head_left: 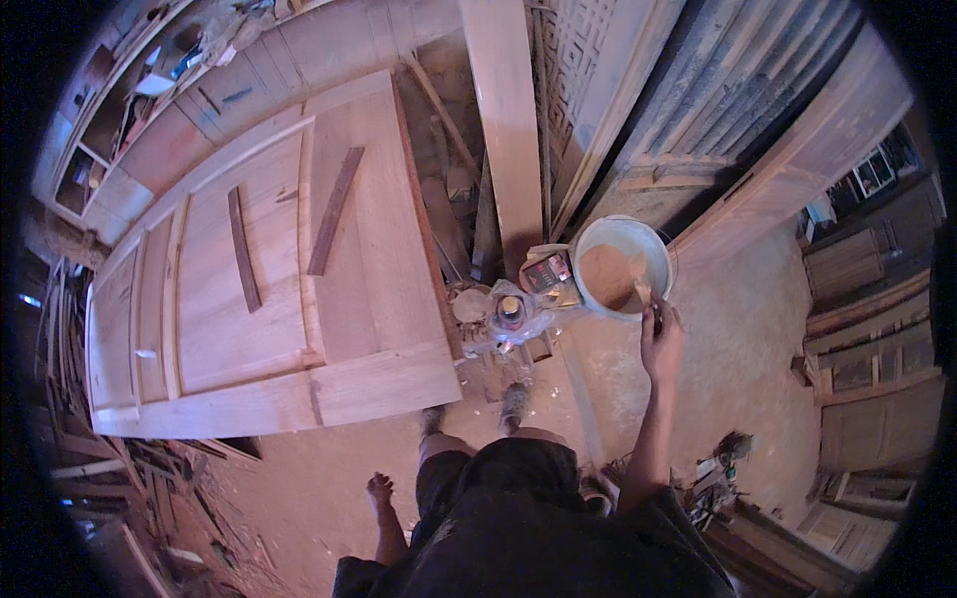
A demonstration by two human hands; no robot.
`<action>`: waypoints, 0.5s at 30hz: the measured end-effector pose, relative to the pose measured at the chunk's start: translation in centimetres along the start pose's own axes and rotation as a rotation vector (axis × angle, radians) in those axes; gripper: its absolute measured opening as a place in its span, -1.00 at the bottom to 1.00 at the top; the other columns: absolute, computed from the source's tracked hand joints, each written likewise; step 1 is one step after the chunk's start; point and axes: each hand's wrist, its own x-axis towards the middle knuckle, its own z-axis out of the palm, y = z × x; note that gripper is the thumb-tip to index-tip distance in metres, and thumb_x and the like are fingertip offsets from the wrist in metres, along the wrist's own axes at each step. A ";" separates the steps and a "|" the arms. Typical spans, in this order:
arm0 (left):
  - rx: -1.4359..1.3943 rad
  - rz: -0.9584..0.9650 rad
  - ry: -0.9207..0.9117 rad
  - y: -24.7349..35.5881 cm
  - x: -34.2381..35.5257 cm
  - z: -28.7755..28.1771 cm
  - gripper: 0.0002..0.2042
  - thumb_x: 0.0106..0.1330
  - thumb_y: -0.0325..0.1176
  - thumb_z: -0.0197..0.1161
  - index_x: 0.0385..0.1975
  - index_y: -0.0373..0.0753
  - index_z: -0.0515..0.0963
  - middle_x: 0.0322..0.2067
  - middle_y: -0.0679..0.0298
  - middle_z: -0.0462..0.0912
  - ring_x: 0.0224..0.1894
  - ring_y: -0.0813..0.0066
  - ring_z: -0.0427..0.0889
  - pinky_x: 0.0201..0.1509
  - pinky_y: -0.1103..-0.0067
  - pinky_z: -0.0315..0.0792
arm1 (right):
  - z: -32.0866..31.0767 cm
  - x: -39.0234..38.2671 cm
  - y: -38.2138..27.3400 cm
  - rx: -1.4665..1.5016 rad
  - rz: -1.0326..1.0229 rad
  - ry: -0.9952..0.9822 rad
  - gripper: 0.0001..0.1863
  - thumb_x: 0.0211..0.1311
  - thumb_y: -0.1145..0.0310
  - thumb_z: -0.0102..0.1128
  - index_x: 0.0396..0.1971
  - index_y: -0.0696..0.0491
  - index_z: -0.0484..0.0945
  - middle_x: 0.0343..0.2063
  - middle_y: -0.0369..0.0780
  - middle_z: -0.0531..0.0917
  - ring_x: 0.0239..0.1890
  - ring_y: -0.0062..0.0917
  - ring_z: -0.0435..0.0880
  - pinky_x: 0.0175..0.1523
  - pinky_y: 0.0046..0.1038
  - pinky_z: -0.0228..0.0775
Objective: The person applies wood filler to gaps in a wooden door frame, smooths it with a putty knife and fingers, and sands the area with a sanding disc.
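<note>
My right hand (660, 344) is closed around the handle of what looks like a paintbrush (641, 286). Its pale yellowish end reaches over the inner wall of a white bucket (662, 244), close to the light brown contents (605, 276). Whether those contents are liquid or powder, I cannot tell. Low at my left side hangs my left hand (380, 487), its fingers loosely bent and a little apart, with nothing seen in it. A large panelled wooden door (384, 239) lies flat to the left, with two dark wood strips (242, 249) on it.
Beside the bucket are an open carton (548, 274) and a dark-capped bottle (509, 307) amid clear plastic. Boards (506, 130) and a carved panel (578, 70) lean behind. Scrap wood (150, 498) piles up lower left; wooden frames (877, 349) stand at right.
</note>
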 end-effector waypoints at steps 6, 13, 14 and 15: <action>0.539 0.255 -0.229 -4.3 -9.0 8.0 -0.60 0.44 -0.06 0.11 -0.12 -0.34 0.60 -0.30 0.10 0.68 -0.26 0.28 0.65 -0.11 0.39 0.52 | 2.1 1.9 8.9 -0.332 0.181 -0.224 -0.77 0.31 0.39 0.13 -0.10 0.09 0.64 -0.33 0.06 0.68 -0.25 -0.02 0.67 -0.16 -0.12 0.51; 0.441 0.319 -0.240 2.9 -10.8 9.1 -0.58 0.46 -0.05 0.10 -0.06 -0.35 0.57 -0.21 0.11 0.69 -0.18 0.34 0.67 -0.05 0.41 0.52 | 1.4 -2.1 7.9 -0.064 0.148 -0.130 -0.81 0.28 0.43 0.16 -0.15 0.13 0.63 -0.31 0.09 0.67 -0.28 -0.04 0.66 -0.20 -0.14 0.50; 0.368 0.289 -0.237 3.9 -11.5 10.1 -0.58 0.48 -0.05 0.09 -0.02 -0.34 0.55 -0.16 0.12 0.69 -0.16 0.34 0.67 -0.04 0.39 0.53 | 1.6 -2.3 8.4 -0.103 0.154 -0.158 -0.77 0.29 0.45 0.15 -0.09 0.16 0.61 -0.30 0.07 0.67 -0.24 -0.05 0.66 -0.17 -0.19 0.51; 0.288 0.259 -0.226 5.0 -12.4 11.1 -0.57 0.49 -0.04 0.07 0.01 -0.34 0.53 -0.11 0.12 0.68 -0.14 0.35 0.67 -0.03 0.38 0.53 | 1.8 -2.2 8.6 -0.097 0.111 -0.148 -0.75 0.31 0.44 0.15 -0.06 0.18 0.59 -0.27 0.07 0.67 -0.21 -0.07 0.66 -0.14 -0.21 0.51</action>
